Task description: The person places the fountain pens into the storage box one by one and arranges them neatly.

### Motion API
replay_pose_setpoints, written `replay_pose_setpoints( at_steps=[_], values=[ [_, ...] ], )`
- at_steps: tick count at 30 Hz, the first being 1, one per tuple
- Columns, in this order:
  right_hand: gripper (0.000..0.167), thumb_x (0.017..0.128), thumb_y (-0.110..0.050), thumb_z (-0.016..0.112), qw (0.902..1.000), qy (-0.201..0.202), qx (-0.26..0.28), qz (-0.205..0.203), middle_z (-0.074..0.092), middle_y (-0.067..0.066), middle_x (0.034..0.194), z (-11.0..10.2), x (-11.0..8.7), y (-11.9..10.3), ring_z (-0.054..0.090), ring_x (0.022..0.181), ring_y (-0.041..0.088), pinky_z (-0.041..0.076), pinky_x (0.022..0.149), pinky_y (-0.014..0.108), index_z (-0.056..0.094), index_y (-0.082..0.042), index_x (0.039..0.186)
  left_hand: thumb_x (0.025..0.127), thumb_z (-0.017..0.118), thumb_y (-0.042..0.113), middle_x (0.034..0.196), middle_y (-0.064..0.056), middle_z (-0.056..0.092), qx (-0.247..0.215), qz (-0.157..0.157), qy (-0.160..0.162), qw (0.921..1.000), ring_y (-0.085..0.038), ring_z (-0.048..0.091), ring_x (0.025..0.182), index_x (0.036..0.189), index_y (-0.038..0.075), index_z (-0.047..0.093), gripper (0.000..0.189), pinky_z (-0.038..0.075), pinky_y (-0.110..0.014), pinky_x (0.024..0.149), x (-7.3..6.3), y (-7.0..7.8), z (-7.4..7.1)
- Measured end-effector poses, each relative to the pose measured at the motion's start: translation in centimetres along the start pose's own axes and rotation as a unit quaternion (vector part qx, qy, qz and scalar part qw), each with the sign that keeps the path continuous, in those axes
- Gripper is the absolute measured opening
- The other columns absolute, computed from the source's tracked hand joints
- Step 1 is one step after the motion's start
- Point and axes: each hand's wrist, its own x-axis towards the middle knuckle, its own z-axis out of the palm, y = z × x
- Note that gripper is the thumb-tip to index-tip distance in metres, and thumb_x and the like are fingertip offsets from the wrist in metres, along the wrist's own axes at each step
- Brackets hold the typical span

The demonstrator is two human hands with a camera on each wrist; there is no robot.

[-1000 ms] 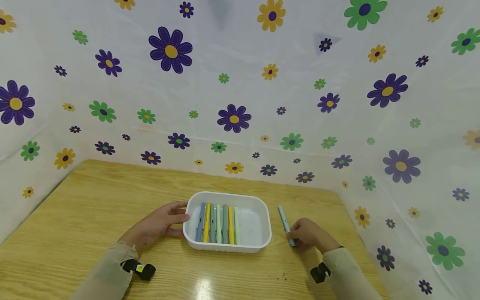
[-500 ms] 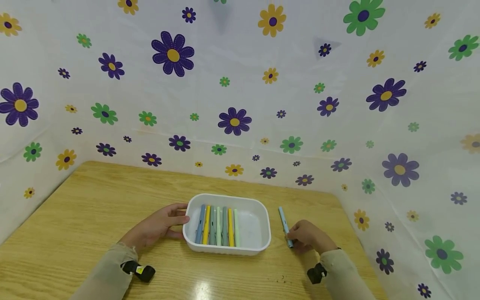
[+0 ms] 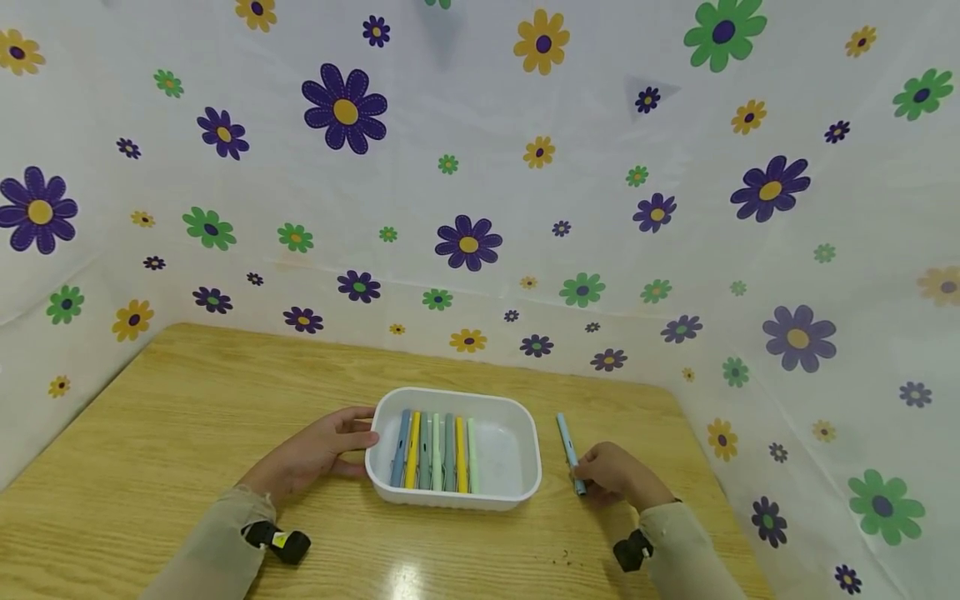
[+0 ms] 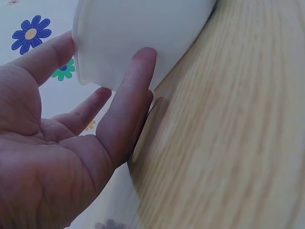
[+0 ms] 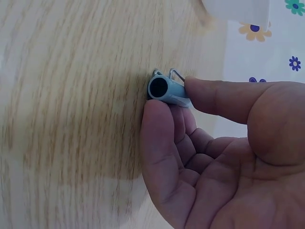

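Note:
A white plastic tray (image 3: 508,454) stands on the table, holding a row of several pens (image 3: 437,450) in blue, yellow, grey-green and pale green along its left part. My left hand (image 3: 318,450) is at the tray's left end; the left wrist view shows the fairly straight fingers and thumb of this hand (image 4: 71,143) against the outer wall of the tray (image 4: 119,43). To the right of the tray, a light blue pen (image 3: 566,439) lies on the table. Thumb and fingers of my right hand (image 3: 617,473) pinch its near end. Close up, this pen (image 5: 172,91) shows a round, hollow end and a wire clip.
The wooden table (image 3: 240,375) has a flower-print white curtain (image 3: 405,192) behind it and at both sides. Small dark specks (image 3: 564,557) lie on the table near the front right. Each wrist wears a black camera (image 3: 288,546).
The head view has tilted slightly. Both hands, the tray and the light blue pen stay nearly where they were.

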Motion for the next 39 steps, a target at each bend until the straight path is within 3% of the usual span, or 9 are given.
replay_pose_setpoints(
  at_steps=[7,10,14,20,26,32,39],
  values=[
    [0.028,0.099,-0.010,0.066,0.9996,0.004,-0.023,-0.017,0.060,0.004,0.066,-0.1,-0.1,0.2,0.055,0.057,0.014,0.060,0.056,0.032,0.063,-0.006,0.072,0.102,0.068,0.026,0.146,-0.027,0.048,0.000,0.002,-0.004,1.0000,-0.030,0.065,0.121,0.159,0.002,0.032,0.072,0.061,-0.048,0.095,0.1,0.0,0.0],
    [0.028,0.097,-0.008,0.066,0.9984,0.012,-0.040,-0.038,0.056,0.002,0.062,-0.3,-0.3,0.5,0.049,0.054,0.013,0.053,0.053,0.028,0.062,-0.005,0.070,0.102,0.068,0.025,0.148,-0.027,0.047,0.000,0.004,-0.006,1.0000,-0.031,0.064,0.122,0.160,0.002,0.031,0.072,0.061,-0.049,0.094,0.1,0.0,0.1],
    [0.016,0.095,-0.005,0.065,0.9965,0.033,-0.049,-0.060,0.061,0.005,0.070,-0.5,-0.9,1.1,0.049,0.060,0.015,0.047,0.054,0.027,0.068,0.001,0.081,0.103,0.067,0.023,0.151,-0.027,0.045,-0.008,0.002,-0.005,1.0000,-0.031,0.064,0.121,0.160,0.001,0.031,0.071,0.061,-0.049,0.094,0.1,0.0,0.2],
    [0.005,0.091,-0.003,0.070,0.9954,0.048,-0.044,-0.070,0.063,0.009,0.082,-0.5,-1.3,1.8,0.056,0.068,0.020,0.053,0.058,0.032,0.068,0.002,0.091,0.102,0.068,0.025,0.150,-0.026,0.047,-0.008,-0.002,0.000,1.0000,-0.031,0.065,0.120,0.160,0.001,0.031,0.072,0.061,-0.049,0.094,0.0,-0.1,0.2],
    [0.014,0.085,0.001,0.075,0.9959,0.012,-0.031,-0.084,0.062,0.011,0.082,-0.7,-1.6,1.5,0.063,0.067,0.021,0.060,0.058,0.036,0.062,0.002,0.091,0.103,0.067,0.026,0.150,-0.025,0.047,-0.007,0.006,-0.008,0.9999,-0.031,0.065,0.121,0.159,0.001,0.032,0.071,0.060,-0.048,0.095,0.0,0.0,-0.1],
    [0.021,0.087,-0.001,0.075,0.9969,-0.027,-0.019,-0.071,0.064,0.011,0.086,-0.9,-1.8,1.3,0.067,0.067,0.023,0.062,0.058,0.039,0.061,0.001,0.103,0.103,0.067,0.025,0.149,-0.024,0.049,-0.005,0.006,-0.010,0.9999,-0.031,0.065,0.120,0.159,0.001,0.033,0.070,0.060,-0.049,0.095,0.1,-0.1,-0.3],
    [0.032,0.094,-0.001,0.068,0.9937,-0.009,0.027,-0.109,0.062,0.016,0.094,-1.2,-1.5,1.6,0.067,0.075,0.024,0.064,0.067,0.043,0.059,0.006,0.125,0.103,0.067,0.025,0.147,-0.024,0.051,-0.005,0.005,-0.012,0.9999,-0.029,0.065,0.121,0.159,0.001,0.032,0.070,0.061,-0.049,0.094,0.0,0.0,-0.1]
  ],
)
